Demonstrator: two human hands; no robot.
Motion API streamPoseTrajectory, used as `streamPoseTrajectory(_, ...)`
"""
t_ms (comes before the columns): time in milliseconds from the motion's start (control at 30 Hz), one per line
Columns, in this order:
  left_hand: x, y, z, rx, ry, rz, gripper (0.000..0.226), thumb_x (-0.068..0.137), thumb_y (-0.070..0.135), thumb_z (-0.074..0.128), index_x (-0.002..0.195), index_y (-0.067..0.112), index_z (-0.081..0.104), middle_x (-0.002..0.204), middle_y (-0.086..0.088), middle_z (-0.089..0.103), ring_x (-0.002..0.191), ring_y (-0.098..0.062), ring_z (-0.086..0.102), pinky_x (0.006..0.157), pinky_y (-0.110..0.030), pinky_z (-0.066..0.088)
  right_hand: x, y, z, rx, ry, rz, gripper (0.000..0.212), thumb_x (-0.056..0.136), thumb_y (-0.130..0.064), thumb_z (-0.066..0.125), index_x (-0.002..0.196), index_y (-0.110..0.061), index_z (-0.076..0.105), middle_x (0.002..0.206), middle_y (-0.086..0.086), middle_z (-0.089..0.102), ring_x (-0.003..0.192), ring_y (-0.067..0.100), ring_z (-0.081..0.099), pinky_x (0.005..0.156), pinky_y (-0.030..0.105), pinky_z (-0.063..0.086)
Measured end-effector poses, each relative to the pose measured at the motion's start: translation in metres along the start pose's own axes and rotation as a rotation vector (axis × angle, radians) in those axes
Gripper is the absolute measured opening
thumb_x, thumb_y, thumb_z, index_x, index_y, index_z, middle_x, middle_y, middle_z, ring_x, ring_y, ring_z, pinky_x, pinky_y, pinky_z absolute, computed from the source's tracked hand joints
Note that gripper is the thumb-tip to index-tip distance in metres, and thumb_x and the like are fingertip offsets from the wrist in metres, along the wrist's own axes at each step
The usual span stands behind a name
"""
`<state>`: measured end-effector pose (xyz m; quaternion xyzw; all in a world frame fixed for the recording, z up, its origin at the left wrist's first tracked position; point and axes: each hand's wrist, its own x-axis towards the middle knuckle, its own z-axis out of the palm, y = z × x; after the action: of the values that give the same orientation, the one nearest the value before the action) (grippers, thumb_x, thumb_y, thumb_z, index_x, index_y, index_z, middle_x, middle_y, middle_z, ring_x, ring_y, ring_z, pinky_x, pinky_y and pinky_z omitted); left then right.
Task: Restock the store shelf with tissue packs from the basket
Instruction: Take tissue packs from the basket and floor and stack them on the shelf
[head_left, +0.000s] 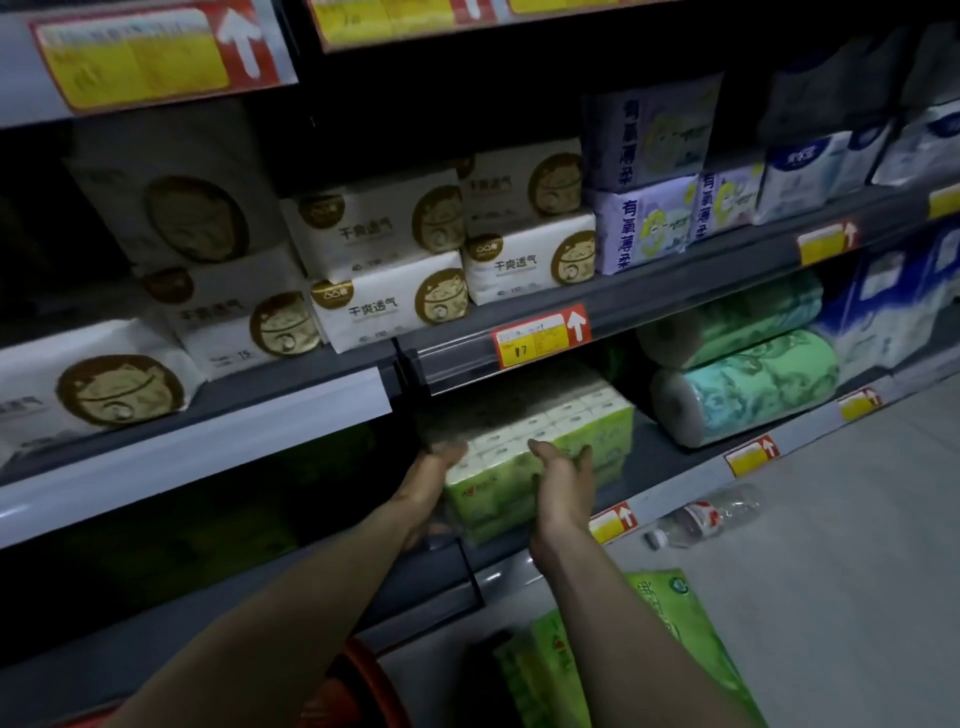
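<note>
Your left hand (434, 470) grips the left end of the pack (511, 457), its fingers (451, 451) curled over the top corner. Your right hand (563, 486) lies against the pack's front with its back to the camera. The thumb and fingers bend over the top front edge and hold the pack there. The view is blurred, so finer detail of either grip cannot be told.

The pack is green and white, a bundle of small tissue packets. It sits on the bottom shelf (670, 480), part of it under the shelf above and its front end at the shelf's edge between your hands. Just right of it on the same shelf, two green rolls (748, 384) lie stacked one on the other.

The basket (363, 670), red-rimmed, shows at the lower edge beneath your forearms. Green spare packs (680, 644) lie beside it, partly hidden by your right arm. Whether they rest in the basket or on the floor cannot be told.

On the shelf above stand white packs (384, 260) with a gold cat mark, stacked two high, and purple packs (644, 228) to their right. A price tag (540, 338) with a white arrow hangs on that shelf's rail. A plastic bottle (706, 514) lies on its side on the floor (857, 571), near the bottom shelf's edge.
</note>
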<state>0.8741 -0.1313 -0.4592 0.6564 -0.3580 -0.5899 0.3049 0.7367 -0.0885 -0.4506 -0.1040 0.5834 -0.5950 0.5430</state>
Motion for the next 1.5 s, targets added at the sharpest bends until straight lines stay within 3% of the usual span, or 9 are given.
streamPoseTrajectory(133,-0.006,-0.011,0.001,-0.015,0.003,-0.012,0.057,0.073,0.049,0.071,0.123,0.023,0.06,0.103,-0.014,0.073,0.087,-0.034,0.074,0.082,-0.046,0.061,0.009,0.01,0.004,0.088,0.034,0.063,0.11,0.042,-0.05,0.077,0.147,-0.023,0.06,0.149,0.005,0.06,0.132,0.032,0.058,0.11,0.05,0.049)
streamPoseTrajectory(267,-0.013,-0.021,0.005,0.074,0.081,0.077,0.058,0.07,0.044,0.075,0.123,0.028,0.059,0.115,-0.004,0.072,0.098,-0.03,0.072,0.083,-0.047,0.063,0.003,0.012,0.005,0.122,-0.021,0.149,0.095,0.053,-0.041,0.078,0.144,-0.023,0.061,0.131,0.006,0.061,0.103,0.028,0.064,0.067,0.035,0.056)
streamPoseTrajectory(433,-0.013,-0.036,0.011,0.281,0.137,0.194,0.059,0.081,0.037,0.075,0.136,0.037,0.055,0.121,0.007,0.072,0.116,-0.022,0.066,0.103,-0.036,0.053,-0.013,0.002,0.005,0.014,-0.088,0.158,0.057,0.087,-0.036,0.07,0.14,-0.018,0.058,0.113,0.015,0.061,0.083,0.035,0.065,0.053,0.037,0.056)
streamPoseTrajectory(733,-0.001,-0.034,0.021,0.317,0.224,0.24,0.049,0.098,0.026,0.062,0.144,0.024,0.047,0.132,-0.006,0.065,0.127,-0.031,0.057,0.107,-0.037,0.048,-0.006,0.009,0.011,0.031,-0.171,0.211,0.113,0.052,-0.054,0.075,0.159,-0.034,0.042,0.141,0.009,0.06,0.092,0.029,0.066,0.07,0.043,0.055)
streamPoseTrajectory(933,0.002,-0.027,0.02,0.303,0.225,0.235,0.041,0.102,0.024,0.059,0.141,0.017,0.049,0.133,-0.008,0.063,0.125,-0.029,0.057,0.097,-0.025,0.044,-0.009,0.004,0.004,0.087,-0.186,0.237,0.056,0.093,-0.043,0.067,0.147,-0.031,0.054,0.15,0.004,0.047,0.12,0.024,0.052,0.08,0.042,0.053)
streamPoseTrajectory(1100,-0.008,-0.023,0.013,0.267,0.167,0.234,0.025,0.097,0.027,0.067,0.119,0.029,0.056,0.118,0.003,0.067,0.113,-0.021,0.062,0.101,-0.032,0.051,-0.013,0.001,0.003,0.051,-0.188,0.25,0.048,0.096,-0.043,0.066,0.142,-0.033,0.056,0.148,0.003,0.043,0.133,0.026,0.044,0.081,0.043,0.053)
streamPoseTrajectory(1233,-0.021,-0.012,-0.005,0.181,0.025,0.153,0.045,0.079,0.036,0.08,0.119,0.021,0.064,0.111,-0.005,0.074,0.094,-0.024,0.071,0.088,-0.048,0.061,-0.018,-0.004,0.0,-0.009,-0.198,0.245,0.02,0.098,-0.042,0.064,0.114,-0.032,0.064,0.121,0.001,0.055,0.124,0.026,0.051,0.094,0.048,0.054)
streamPoseTrajectory(1333,-0.053,0.0,-0.022,0.18,-0.06,0.092,0.013,0.09,0.02,0.076,0.092,0.02,0.063,0.09,-0.005,0.066,0.076,-0.019,0.057,0.071,-0.036,0.048,-0.026,-0.004,0.0,-0.163,-0.211,0.227,0.016,0.098,-0.04,0.061,0.102,-0.025,0.065,0.114,0.005,0.066,0.101,0.024,0.06,0.08,0.04,0.054)
streamPoseTrajectory(1500,-0.127,0.0,-0.08,0.304,-0.214,0.068,0.018,0.096,0.017,0.068,0.113,0.021,0.07,0.108,-0.001,0.067,0.096,-0.017,0.062,0.082,-0.032,0.052,-0.066,-0.002,0.005,-0.704,-0.511,0.181,0.021,0.099,-0.038,0.061,0.106,-0.022,0.072,0.113,0.013,0.08,0.088,0.026,0.067,0.076,0.033,0.05)
